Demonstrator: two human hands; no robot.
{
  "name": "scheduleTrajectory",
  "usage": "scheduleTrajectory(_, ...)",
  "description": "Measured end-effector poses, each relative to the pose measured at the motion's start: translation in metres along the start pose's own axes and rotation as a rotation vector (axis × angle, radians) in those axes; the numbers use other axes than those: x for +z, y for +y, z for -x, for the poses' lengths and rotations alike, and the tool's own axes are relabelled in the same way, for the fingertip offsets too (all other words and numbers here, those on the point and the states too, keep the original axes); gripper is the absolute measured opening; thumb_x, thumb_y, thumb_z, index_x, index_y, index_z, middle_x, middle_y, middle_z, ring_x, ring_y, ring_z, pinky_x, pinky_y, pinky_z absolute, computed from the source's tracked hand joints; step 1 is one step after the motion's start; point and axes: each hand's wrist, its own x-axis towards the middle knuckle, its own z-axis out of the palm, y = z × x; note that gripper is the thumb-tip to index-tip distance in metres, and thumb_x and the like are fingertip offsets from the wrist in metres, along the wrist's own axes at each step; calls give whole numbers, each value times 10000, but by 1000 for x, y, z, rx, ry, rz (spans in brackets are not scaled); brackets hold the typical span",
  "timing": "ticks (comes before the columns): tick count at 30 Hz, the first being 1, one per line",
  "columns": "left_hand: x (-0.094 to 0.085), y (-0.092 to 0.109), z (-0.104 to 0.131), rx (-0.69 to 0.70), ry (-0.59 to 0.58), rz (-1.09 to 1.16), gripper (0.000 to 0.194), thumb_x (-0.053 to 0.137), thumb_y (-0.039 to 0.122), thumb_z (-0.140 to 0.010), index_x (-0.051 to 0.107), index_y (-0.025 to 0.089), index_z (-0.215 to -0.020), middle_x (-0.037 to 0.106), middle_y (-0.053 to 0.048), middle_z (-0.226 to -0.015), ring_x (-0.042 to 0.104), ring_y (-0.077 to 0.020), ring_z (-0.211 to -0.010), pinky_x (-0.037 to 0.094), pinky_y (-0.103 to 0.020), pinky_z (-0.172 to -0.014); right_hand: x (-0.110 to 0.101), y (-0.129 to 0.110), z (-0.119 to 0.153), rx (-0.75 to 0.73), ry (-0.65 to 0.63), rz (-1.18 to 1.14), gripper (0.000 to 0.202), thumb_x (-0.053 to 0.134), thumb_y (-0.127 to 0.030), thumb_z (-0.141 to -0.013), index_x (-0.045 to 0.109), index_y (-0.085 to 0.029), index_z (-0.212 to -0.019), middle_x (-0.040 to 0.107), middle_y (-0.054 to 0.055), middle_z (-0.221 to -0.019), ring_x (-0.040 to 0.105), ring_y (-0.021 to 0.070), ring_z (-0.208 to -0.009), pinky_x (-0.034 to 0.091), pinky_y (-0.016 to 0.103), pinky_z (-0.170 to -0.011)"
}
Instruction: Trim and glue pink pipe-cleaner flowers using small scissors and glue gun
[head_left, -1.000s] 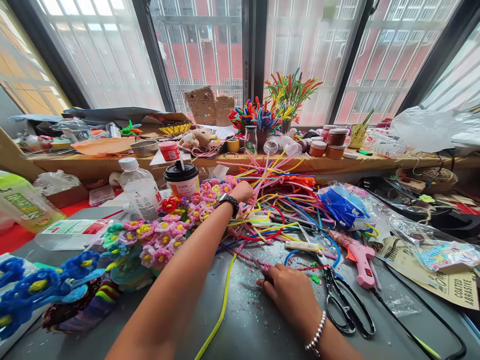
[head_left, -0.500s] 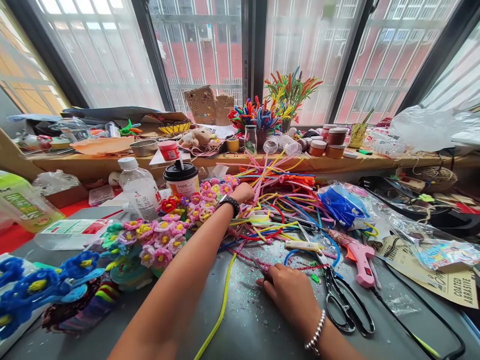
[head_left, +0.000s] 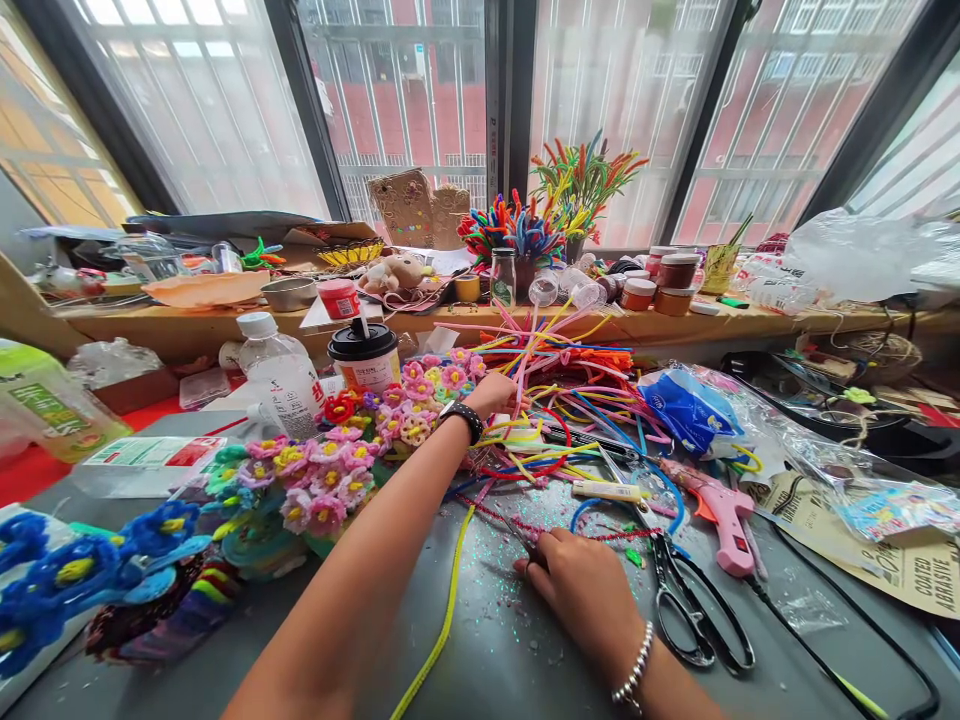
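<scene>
My left hand (head_left: 496,395), with a black watch on its wrist, reaches into the heap of coloured pipe cleaners (head_left: 577,375) at the middle. Its fingers are bent among pink stems, and their tips are hidden. On the grey table (head_left: 480,640), my right hand (head_left: 574,575) is closed round small dark scissors, whose blades point up and left over a red tinsel strand (head_left: 510,522). Green glitter lies beside it. A long yellow pipe cleaner (head_left: 448,610) curves down the table. Pink fuzzy flowers (head_left: 330,475) stand left of my left forearm.
Large black scissors (head_left: 701,610) and a pink glue gun (head_left: 726,515) with its cable lie to the right. Blue flowers (head_left: 75,570), a clear bottle (head_left: 277,375) and a lidded cup (head_left: 365,355) stand left. A cluttered wooden ledge (head_left: 420,325) runs behind.
My left hand has shifted slightly right and down, deeper into the pipe cleaners. My right hand stays almost where it was, still round the small scissors.
</scene>
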Motion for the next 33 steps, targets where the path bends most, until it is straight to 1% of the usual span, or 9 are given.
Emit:
scheduleTrajectory(6, 3, 1, 3, 84, 332, -362, 313, 478, 281, -804, 485, 146, -1087, 523, -84, -1090, 538, -190, -920, 459, -391, -757, -1, 0, 0, 7, -14, 13, 201, 467, -267, -818, 635, -163, -778, 671, 73, -782, 637, 194, -721, 404, 229, -575)
scheduleTrajectory(9, -6, 8, 2, 150, 442, -517, 313, 472, 281, -807, 483, 146, -1089, 521, -84, -1094, 537, -191, -921, 459, -398, -759, -2, -1, -1, 5, -23, 9, 184, 489, -269, -807, 635, -164, -769, 671, 69, -768, 637, 193, -720, 400, 224, -567)
scheduleTrajectory(12, -23, 15, -3, 194, 507, -639, 317, 476, 280, -805, 485, 138, -1087, 521, -90, -1093, 538, -192, -920, 459, -394, -759, -3, -1, -1, 6, -18, -1, 167, 502, -267, -802, 634, -168, -772, 672, 64, -772, 637, 195, -718, 402, 229, -568)
scheduleTrajectory(17, -52, 15, -16, 221, 532, -775, 315, 473, 282, -806, 483, 144, -1090, 520, -85, -1096, 536, -192, -924, 457, -400, -763, -4, -1, -3, 23, -31, -26, 180, 497, -279, -806, 637, -167, -786, 672, 62, -782, 635, 197, -727, 407, 238, -579)
scheduleTrajectory(21, -64, 10, -28, 206, 500, -810, 323, 480, 293, -799, 490, 135, -1080, 511, -100, -1126, 506, -216, -990, 419, -429, -814, -3, 0, -4, 28, -34, -35, 182, 496, -279, -806, 638, -169, -781, 671, 57, -779, 635, 207, -717, 408, 252, -571)
scheduleTrajectory(24, -64, 7, -34, 191, 499, -806, 455, 550, 340, -734, 465, 85, -1101, 516, -174, -1134, 453, -274, -1065, 355, -455, -869, -2, 0, -4, 30, -34, -39, 163, 507, -268, -800, 635, -171, -772, 671, 55, -771, 636, 203, -717, 405, 248, -567)
scheduleTrajectory(26, -61, 6, -36, 177, 488, -804, 512, 579, 368, -694, 466, 64, -1090, 546, -201, -1090, 460, -296, -1051, 336, -475, -870, -1, 0, -4, 29, -31, -44, 158, 509, -266, -799, 632, -170, -774, 670, 57, -772, 636, 201, -719, 401, 246, -563)
scheduleTrajectory(30, -54, 7, -34, 191, 499, -820, 405, 518, 306, -745, 489, 42, -1050, 554, -221, -1063, 466, -305, -1038, 314, -498, -865, -1, 0, -3, 37, -27, -38, 165, 506, -262, -800, 632, -162, -761, 665, 67, -761, 636, 208, -708, 393, 251, -558)
scheduleTrajectory(33, -51, 11, -29, 257, 506, -852, 265, 414, 211, -816, 522, 66, -1010, 546, -194, -1072, 457, -271, -1056, 324, -453, -873, -1, -1, -4, 32, -23, -30, 162, 509, -262, -798, 629, -163, -756, 664, 64, -756, 635, 210, -701, 390, 253, -553)
